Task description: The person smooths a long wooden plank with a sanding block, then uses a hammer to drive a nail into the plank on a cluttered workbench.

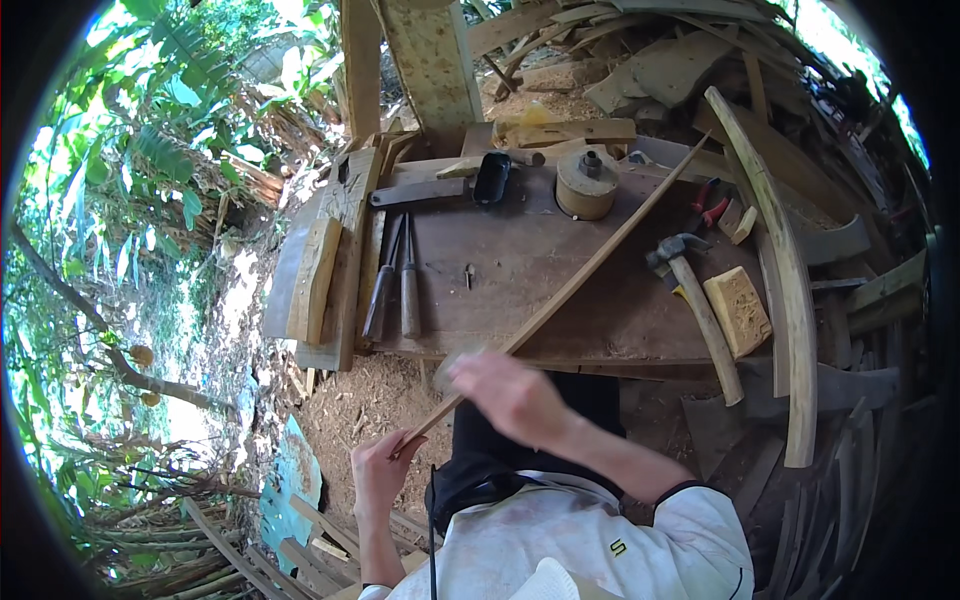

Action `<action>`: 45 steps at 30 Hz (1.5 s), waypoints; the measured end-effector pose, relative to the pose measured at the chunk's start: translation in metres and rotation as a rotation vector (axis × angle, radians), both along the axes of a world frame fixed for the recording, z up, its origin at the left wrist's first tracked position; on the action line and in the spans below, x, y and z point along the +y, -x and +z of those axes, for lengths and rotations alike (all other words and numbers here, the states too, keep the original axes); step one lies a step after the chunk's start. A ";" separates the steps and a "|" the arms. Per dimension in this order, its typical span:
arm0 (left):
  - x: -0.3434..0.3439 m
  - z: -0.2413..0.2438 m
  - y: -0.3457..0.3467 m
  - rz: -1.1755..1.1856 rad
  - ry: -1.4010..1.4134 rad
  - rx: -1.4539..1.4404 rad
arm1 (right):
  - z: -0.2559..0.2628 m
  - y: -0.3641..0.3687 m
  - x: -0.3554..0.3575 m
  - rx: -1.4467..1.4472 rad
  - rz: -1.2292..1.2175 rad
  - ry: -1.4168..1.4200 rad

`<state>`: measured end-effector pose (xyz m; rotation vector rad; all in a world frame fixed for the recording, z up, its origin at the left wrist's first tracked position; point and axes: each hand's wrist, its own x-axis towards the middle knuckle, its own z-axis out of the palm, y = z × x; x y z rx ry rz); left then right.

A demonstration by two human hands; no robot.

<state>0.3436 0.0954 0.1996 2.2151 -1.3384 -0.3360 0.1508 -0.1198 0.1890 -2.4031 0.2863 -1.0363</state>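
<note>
A long, thin wooden strip [600, 255] runs diagonally over the workbench [540, 300], its near end pinched in my left hand [381, 465]. My right hand [510, 394] is over the strip near the bench's front edge, blurred, with a pale, indistinct object [459, 369] at its fingers; whether the fingers grip it is unclear. Left of the strip lie two slender tools with wooden handles [409, 300]. To its right are a claw hammer [701, 322], a rough wood block [737, 311] and red-handled pliers [709, 204].
A round container [586, 184] and a black tray [492, 178] stand at the bench's back. A long curved pole [780, 255] lies along the right side. Boards [341, 262] line the left end. Wood pieces are piled behind and to the right; shavings [352, 405] cover the ground.
</note>
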 end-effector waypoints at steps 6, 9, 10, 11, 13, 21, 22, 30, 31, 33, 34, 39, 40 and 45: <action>0.002 -0.007 -0.003 0.005 0.149 -0.044 | -0.001 0.042 -0.081 0.009 -0.530 0.049; -0.011 -0.002 0.001 -0.035 0.110 -0.050 | 0.010 0.015 -0.038 0.060 -0.370 -0.076; -0.018 -0.001 0.003 -0.058 0.113 -0.041 | 0.004 0.004 -0.016 0.054 -0.263 -0.045; -0.026 -0.002 0.008 -0.084 0.118 -0.029 | -0.002 -0.005 0.006 0.050 -0.158 -0.014; -0.026 -0.009 0.005 -0.137 0.119 -0.035 | -0.003 -0.025 0.043 0.007 0.015 0.026; -0.014 -0.012 0.007 0.017 0.102 0.142 | -0.006 0.000 -0.030 0.026 -0.179 0.101; -0.009 -0.013 0.004 0.023 0.088 0.171 | -0.005 0.010 -0.054 0.050 -0.256 0.087; 0.001 -0.021 0.004 0.194 0.055 0.788 | -0.039 0.028 -0.086 0.104 -0.457 -0.017; 0.002 -0.022 0.002 0.211 0.037 0.817 | -0.041 0.023 -0.071 0.120 -0.430 -0.030; 0.007 -0.032 -0.002 0.244 -0.002 0.876 | -0.043 0.015 -0.039 0.156 -0.377 -0.056; 0.007 -0.038 -0.001 0.254 0.028 0.873 | -0.039 0.013 -0.024 0.159 -0.266 -0.039; 0.005 -0.064 0.003 0.239 0.117 0.841 | -0.036 0.027 -0.029 0.165 -0.011 0.083; 0.010 -0.066 0.001 0.259 0.132 0.839 | -0.027 0.030 -0.044 0.243 -0.106 0.045; -0.005 -0.065 0.003 0.398 0.062 0.903 | -0.046 0.036 -0.090 0.247 -0.653 0.163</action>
